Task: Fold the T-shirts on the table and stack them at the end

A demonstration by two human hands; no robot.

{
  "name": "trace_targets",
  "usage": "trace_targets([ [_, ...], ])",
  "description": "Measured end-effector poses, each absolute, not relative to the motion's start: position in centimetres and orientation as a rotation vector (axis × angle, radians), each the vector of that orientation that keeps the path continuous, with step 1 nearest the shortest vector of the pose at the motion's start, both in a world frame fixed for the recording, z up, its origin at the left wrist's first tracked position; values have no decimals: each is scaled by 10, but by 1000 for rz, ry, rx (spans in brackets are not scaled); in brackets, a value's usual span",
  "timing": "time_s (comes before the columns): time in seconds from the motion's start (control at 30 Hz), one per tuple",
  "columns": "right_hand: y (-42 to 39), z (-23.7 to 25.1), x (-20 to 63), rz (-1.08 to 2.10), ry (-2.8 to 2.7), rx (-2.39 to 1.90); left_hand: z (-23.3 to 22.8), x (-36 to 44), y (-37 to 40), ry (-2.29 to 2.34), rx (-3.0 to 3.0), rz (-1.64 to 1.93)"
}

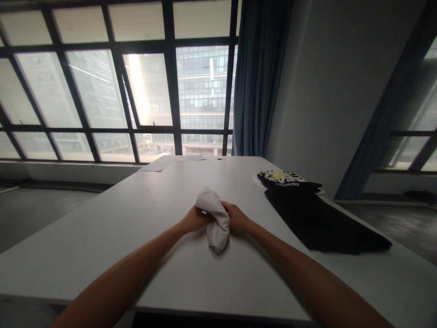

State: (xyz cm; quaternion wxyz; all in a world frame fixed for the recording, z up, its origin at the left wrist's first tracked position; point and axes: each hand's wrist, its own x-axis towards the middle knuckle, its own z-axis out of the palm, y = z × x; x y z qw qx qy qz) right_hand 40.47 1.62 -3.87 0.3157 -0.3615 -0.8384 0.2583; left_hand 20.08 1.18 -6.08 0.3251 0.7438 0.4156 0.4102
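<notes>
Both hands close on a bunched white cloth bundle (pixel 214 218) at mid white tabletop (pixel 112 228), the left hand (pixel 194 219) and right hand (pixel 236 217) equally near, their grip pinching opposite sides, its long axis running toward the person.

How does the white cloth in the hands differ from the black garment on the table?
The white cloth is bunched into a small wad; the black garment lies spread flat and looks much larger. The white cloth is gripped by the left hand and right hand; the black garment lies untouched to the right. Both are fabric on the same white table.
</notes>
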Motion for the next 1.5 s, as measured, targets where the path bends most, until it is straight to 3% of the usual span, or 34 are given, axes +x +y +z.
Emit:
trace_targets([
  [0.2,33,-13,438,394,-2003,-1251,-19,177,8,1015,2203,1176],
  [0.37,47,-7,475,232,-1461,-1377,1,144,11,1644,2360,1424],
  [0.5,43,-2,478,408,-1551,-1388,11,135,4,1922,2457,1495],
  [0.67,44,15,471,641,-1468,-1040,35,137,-12,1727,2455,1646],
  [0.9,56,-12,467,456,-1894,-1001,36,142,-2,2290,2239,1232],
  [1.03,47,-23,477,156,-2182,-1250,47,138,-4,2193,2037,1711],
  [1.13,42,-21,480,147,-2342,-1533,64,130,-9,1987,1741,2214],
  [1.2,42,-18,476,165,-2324,-1679,68,131,-12,1866,1718,2305],
  [1.3,49,-16,462,223,-2041,-1584,48,153,-13,1724,2100,1803],
  [1.5,57,-31,442,857,-1884,-785,-30,214,3,1570,2763,410],
])
